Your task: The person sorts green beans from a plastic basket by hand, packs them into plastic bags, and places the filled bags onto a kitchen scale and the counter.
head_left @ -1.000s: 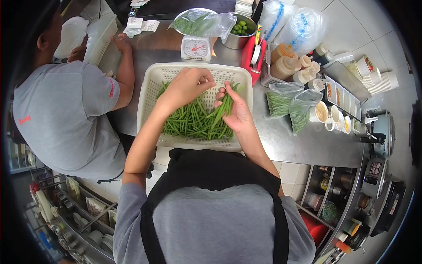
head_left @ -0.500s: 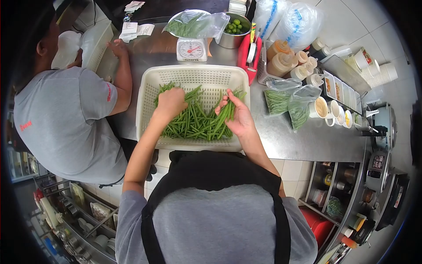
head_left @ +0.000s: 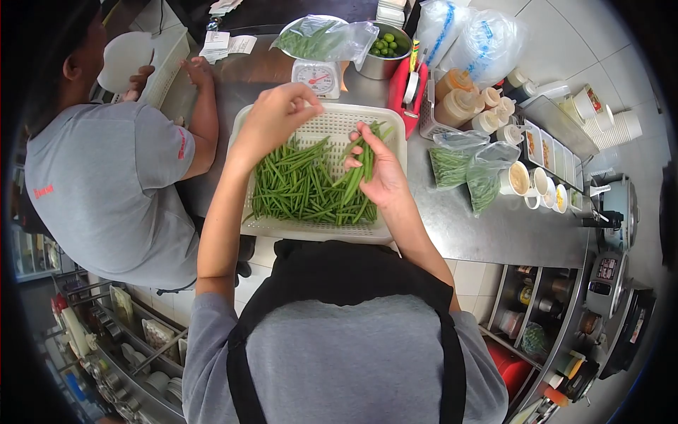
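Note:
A white perforated basket on the steel counter holds a heap of green beans. My right hand is closed round a small bunch of beans over the basket's right side, palm up. Raised above the basket's left rear part, my left hand has its thumb and index finger pressed together; anything between them is too small to make out.
Behind the basket stand a scale with bagged greens and a metal pot of green citrus. A red tape dispenser, sauce bottles, bagged beans and cups are rightward. A co-worker stands at left.
My left hand went down into the beans at the left, then rose above the basket's rear left. My right hand stays round its bunch with little movement.

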### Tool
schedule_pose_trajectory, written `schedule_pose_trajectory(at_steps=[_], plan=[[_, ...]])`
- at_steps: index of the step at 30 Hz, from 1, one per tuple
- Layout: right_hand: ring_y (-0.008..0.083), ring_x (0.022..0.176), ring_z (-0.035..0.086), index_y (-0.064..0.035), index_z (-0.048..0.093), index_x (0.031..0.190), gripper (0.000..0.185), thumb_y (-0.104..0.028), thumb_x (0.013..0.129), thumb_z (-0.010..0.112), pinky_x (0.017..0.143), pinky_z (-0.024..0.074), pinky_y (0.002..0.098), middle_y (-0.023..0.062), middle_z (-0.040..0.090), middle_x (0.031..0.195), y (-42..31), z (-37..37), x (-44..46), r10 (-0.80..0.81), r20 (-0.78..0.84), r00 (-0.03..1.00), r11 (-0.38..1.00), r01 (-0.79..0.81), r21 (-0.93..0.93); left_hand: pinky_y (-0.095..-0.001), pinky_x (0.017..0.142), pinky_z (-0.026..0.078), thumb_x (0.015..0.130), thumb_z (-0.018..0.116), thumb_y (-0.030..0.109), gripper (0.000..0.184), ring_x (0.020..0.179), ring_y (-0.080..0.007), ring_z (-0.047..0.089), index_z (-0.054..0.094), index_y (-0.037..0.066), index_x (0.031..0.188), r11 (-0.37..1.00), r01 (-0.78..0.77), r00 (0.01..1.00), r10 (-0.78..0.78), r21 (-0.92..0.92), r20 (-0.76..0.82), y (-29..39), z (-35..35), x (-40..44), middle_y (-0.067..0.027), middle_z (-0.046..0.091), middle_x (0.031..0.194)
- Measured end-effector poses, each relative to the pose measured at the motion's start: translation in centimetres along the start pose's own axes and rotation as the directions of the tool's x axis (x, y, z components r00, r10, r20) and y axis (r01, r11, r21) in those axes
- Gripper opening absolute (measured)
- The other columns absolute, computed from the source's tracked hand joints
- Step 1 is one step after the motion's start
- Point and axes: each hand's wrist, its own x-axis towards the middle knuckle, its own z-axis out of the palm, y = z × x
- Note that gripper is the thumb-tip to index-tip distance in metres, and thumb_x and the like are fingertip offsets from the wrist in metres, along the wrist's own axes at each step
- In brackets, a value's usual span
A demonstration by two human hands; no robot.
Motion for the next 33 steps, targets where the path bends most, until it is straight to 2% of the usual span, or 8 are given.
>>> schedule_pose_trajectory(at_steps=[3,6,12,18,21,27,29,33], plan=[[0.0075,0.063,0.048,-0.0102,0.055,0.101,0.016,-0.018,0.087,0.057,0.053,0.0374,0.0223,0.0,0.056,0.081,-0.9,-1.9,-0.2,0.001,-0.014,1.0,0.994,0.001,0.105,-0.0392,0.064,0.048,0.079,0.062,0.039,0.039,0.07,-0.0255,0.063,0.063,0.001,0.079,0.831,0.131,0.988,-0.153,0.54,-0.005,-7.9,1.1,-0.2,-0.0102,0.063,0.072],[0.0069,0.064,0.047,-0.0107,0.056,0.101,0.014,-0.019,0.089,0.055,0.053,0.0375,0.0221,-0.0005,0.055,0.08,-1.6,-2.2,-1.4,-0.011,0.003,1.0,0.99,0.01,0.14,-0.0413,0.075,0.049,0.079,0.057,0.048,0.047,0.085,-0.0311,0.063,0.059,0.002,0.089,0.595,0.285,0.79,-0.59,0.751,0.168,-12.3,3.2,-1.4,-0.0164,0.065,0.086],[0.0075,0.067,0.044,-0.0095,0.057,0.101,0.016,-0.021,0.091,0.05,0.055,0.0362,0.0198,-0.0009,0.054,0.082,-2.0,-3.6,-2.3,0.001,0.011,1.0,0.979,-0.003,0.206,-0.0444,0.08,0.046,0.085,0.042,0.058,0.073,0.091,-0.0379,0.06,0.027,-0.002,0.126,0.713,0.428,0.709,-0.646,0.555,0.282,-11.7,8.2,-4.0,-0.0297,0.057,0.102],[0.0077,0.066,0.045,-0.0108,0.057,0.101,0.016,-0.021,0.091,0.05,0.054,0.037,0.0206,-0.0009,0.054,0.081,-1.9,-3.3,-2.0,0.018,0.03,0.999,0.98,-0.024,0.197,-0.0408,0.072,0.048,0.087,0.049,0.045,0.062,0.075,-0.034,0.06,0.027,0.004,0.128,0.858,0.511,0.813,-0.458,-0.062,0.359,-3.6,5.3,-4.0,-0.0217,0.059,0.084],[0.0078,0.066,0.046,-0.0117,0.056,0.102,0.015,-0.021,0.091,0.051,0.054,0.0379,0.021,-0.0011,0.054,0.081,-2.3,-3.1,-2.2,0.014,0.023,1.0,0.981,-0.018,0.191,-0.0375,0.07,0.048,0.088,0.051,0.04,0.059,0.068,-0.0318,0.058,0.028,0.006,0.13,0.932,0.345,0.934,-0.331,-0.109,0.132,-5.1,2.9,-4.1,-0.0185,0.057,0.078],[0.0076,0.065,0.046,-0.0118,0.056,0.102,0.015,-0.021,0.091,0.051,0.055,0.0382,0.0212,-0.0014,0.054,0.081,-2.6,-3.3,-2.3,-0.002,0.038,0.999,0.983,-0.005,0.185,-0.0403,0.079,0.047,0.08,0.059,0.048,0.072,0.088,-0.0385,0.06,0.034,-0.003,0.124,0.774,0.271,0.797,-0.513,0.572,0.317,-12.2,1.8,-7.4,-0.0245,0.059,0.1],[0.0075,0.065,0.046,-0.0118,0.057,0.101,0.014,-0.02,0.091,0.051,0.054,0.0382,0.0213,-0.0014,0.054,0.081,-2.5,-3.3,-2.3,-0.004,0.038,0.999,0.983,-0.003,0.186,-0.0407,0.085,0.044,0.076,0.062,0.05,0.08,0.099,-0.0411,0.056,0.032,-0.007,0.123,0.703,0.288,0.636,-0.648,0.65,0.419,-10.0,3.5,-8.4,-0.0301,0.056,0.106],[0.0074,0.065,0.046,-0.0118,0.057,0.1,0.013,-0.02,0.091,0.051,0.054,0.0382,0.0214,-0.0014,0.054,0.081,-1.8,-3.5,-2.2,0.03,0.011,0.999,0.978,-0.032,0.207,-0.0391,0.086,0.044,0.078,0.061,0.049,0.082,0.1,-0.0396,0.056,0.027,-0.008,0.125,0.759,0.407,0.613,-0.639,0.508,0.464,-7.0,5.8,-8.8,-0.0321,0.056,0.102]])
